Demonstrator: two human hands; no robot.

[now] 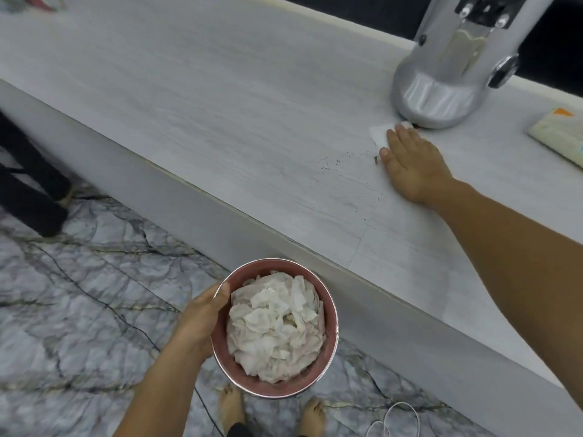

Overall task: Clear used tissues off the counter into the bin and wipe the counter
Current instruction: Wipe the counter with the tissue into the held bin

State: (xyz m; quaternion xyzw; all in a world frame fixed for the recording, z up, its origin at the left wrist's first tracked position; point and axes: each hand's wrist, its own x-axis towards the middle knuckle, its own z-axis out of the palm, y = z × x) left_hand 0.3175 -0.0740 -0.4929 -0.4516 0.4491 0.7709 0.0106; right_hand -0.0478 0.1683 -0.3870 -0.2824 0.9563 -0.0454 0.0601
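My left hand (pixel 202 313) grips the left rim of a round pink bin (pixel 328 313), held just below the counter's front edge. Crumpled white used tissues (pixel 276 323) fill the bin. My right hand (pixel 413 162) lies flat, fingers together, on the pale grey counter (pixel 220 105), pressing a white tissue (pixel 380 134) whose edge shows past the fingertips. Dark crumbs (pixel 331 162) are scattered on the counter left of that hand.
A silver machine (pixel 448 67) stands on the counter right behind the tissue. A pale packet (pixel 558 134) lies at the right edge. On the marble floor (pixel 79 294) are my bare feet, a white cable (pixel 391 417) and another person's dark-clothed legs (pixel 28 184) at left.
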